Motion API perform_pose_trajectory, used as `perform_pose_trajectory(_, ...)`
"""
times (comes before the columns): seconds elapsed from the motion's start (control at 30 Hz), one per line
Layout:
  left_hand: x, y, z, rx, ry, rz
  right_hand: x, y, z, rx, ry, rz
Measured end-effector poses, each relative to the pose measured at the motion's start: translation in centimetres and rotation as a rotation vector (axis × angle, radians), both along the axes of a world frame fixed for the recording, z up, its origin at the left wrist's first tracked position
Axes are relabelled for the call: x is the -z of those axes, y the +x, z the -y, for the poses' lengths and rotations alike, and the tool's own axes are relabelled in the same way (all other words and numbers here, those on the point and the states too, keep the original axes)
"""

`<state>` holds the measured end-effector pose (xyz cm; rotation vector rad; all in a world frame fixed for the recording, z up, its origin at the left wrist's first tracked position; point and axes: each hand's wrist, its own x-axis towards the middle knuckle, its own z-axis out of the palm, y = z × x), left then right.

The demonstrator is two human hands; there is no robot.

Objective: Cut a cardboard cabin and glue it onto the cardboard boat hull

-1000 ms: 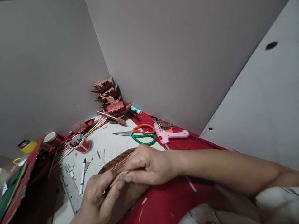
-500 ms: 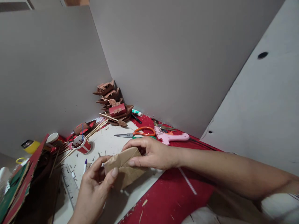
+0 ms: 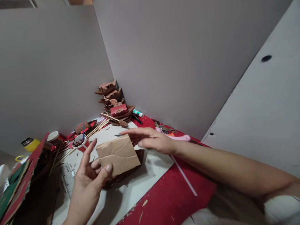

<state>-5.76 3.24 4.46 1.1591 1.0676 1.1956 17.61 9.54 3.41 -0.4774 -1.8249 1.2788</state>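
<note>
Grey walls (image 3: 164, 62) meet in a corner behind the bench (image 3: 173, 190), which has a red top partly covered by a white sheet (image 3: 147, 179). In the corner stand stacked brown boats (image 3: 107, 89); the front one carries a red canopy (image 3: 116, 109) with pale, raised-looking characters, too small to read.

Over the white sheet is a creased sheet of brown paper (image 3: 120, 154), tilted, its visible face plain; a dark hull (image 3: 141, 154) shows past its right and lower edges. The left grip (image 3: 90, 178) pinches the paper at its lower left, thumb on the face, index finger raised clear. The right grip (image 3: 156, 140) is spread by the upper right corner, fingers partly behind the top edge; I cannot tell whether they touch it.

A yellow bottle (image 3: 32, 146) lies far left. The red-and-white cup (image 3: 84, 146) has markings I cannot make out, likewise the ruler (image 3: 67, 176). Smallest are a green-and-white tube (image 3: 138, 113) and a black marker (image 3: 137, 119).
</note>
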Motion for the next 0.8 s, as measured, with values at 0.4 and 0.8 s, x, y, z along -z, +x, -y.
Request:
perform_pose_trajectory(0.4, 1.6, -1.7, -1.2, 0.122, -0.025, -0.142, 0.5, -2.2, -4.1, 0.155, 0.736, 0.663)
perform_pose_trajectory(0.8, 5.3, -3.5, -0.8, 0.07, 0.455, -0.902, 1.7, -2.3, -4.9, -0.081, 0.534, 0.692)
